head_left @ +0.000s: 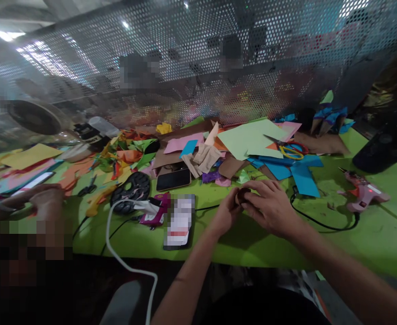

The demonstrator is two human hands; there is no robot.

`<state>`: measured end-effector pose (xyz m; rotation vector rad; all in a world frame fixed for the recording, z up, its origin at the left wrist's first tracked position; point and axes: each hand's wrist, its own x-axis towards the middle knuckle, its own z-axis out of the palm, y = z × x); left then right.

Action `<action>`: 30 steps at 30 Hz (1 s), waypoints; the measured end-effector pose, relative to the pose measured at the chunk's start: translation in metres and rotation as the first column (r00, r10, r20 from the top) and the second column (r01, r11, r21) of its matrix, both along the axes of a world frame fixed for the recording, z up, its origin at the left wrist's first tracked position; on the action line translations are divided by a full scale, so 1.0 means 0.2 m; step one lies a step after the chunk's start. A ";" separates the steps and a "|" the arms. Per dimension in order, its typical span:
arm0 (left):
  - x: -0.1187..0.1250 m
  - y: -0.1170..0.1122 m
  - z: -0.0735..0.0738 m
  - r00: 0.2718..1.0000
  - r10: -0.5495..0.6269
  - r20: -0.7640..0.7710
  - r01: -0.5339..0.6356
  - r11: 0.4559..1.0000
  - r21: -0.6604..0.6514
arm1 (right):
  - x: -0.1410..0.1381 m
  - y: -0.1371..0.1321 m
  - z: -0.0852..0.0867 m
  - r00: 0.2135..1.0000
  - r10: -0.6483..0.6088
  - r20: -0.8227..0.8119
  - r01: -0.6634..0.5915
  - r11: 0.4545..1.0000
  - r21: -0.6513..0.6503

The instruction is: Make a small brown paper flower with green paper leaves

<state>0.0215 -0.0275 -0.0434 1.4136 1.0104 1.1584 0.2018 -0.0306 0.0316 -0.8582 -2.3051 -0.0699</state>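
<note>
My left hand [227, 211] and my right hand [269, 206] meet above the green table [239, 246]. Between their fingertips is a small brown rounded piece [243, 195], perhaps curled paper; the fingers hide most of it. Both hands are closed around it. A phone with a lit screen [179, 222] lies left of my hands. To their right, a pink glue gun [364, 193] with a small red light rests on the table, its black cord curving toward me. Just beyond the hands are a light green paper scrap [243, 176] and blue paper strips [305, 176].
Behind lie heaped coloured papers, pale green sheets [252, 140] and scissors [292, 151]. A dark phone [173, 179], a magenta device [154, 214] and a white cable [108, 230] are leftward. Another person's hands [48, 203] are far left. A dark bottle [381, 144] stands right.
</note>
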 end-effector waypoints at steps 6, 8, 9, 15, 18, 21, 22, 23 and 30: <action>0.00 0.03 0.00 1.000 -0.005 -0.001 0.005 0.997 0.079 | 0.03 0.00 0.00 0.985 0.096 -0.140 -0.094 0.995 0.019; -0.01 0.03 -0.01 1.000 0.006 0.007 -0.006 0.996 0.086 | 0.03 -0.01 0.01 0.984 0.108 -0.142 -0.108 0.994 0.009; -0.01 0.03 -0.02 1.000 0.004 0.008 -0.004 0.996 0.084 | 0.02 -0.01 0.01 0.984 0.107 -0.144 -0.108 0.994 0.002; -0.01 0.03 -0.01 0.999 -0.021 0.025 0.019 0.997 0.080 | 0.02 -0.01 0.01 0.982 0.115 -0.152 -0.121 0.992 -0.030; -0.01 0.03 0.00 1.000 -0.008 0.006 0.007 0.997 0.075 | 0.02 -0.01 0.00 0.980 0.119 -0.162 -0.126 0.992 -0.031; -0.01 0.03 -0.01 1.000 -0.007 -0.005 0.007 0.998 0.066 | 0.01 -0.01 0.00 0.979 0.116 -0.169 -0.123 0.992 -0.034; -0.02 0.03 -0.01 1.000 -0.011 -0.004 0.011 0.998 0.060 | 0.01 -0.01 0.00 0.979 0.116 -0.168 -0.124 0.992 -0.038; -0.02 0.02 -0.02 1.000 -0.015 -0.002 0.015 0.998 0.055 | 0.01 -0.01 0.00 0.979 0.119 -0.166 -0.128 0.991 -0.040; -0.01 0.02 0.00 1.000 -0.011 -0.001 0.011 0.997 0.075 | 0.02 -0.01 0.01 0.991 0.118 -0.058 -0.119 0.993 -0.005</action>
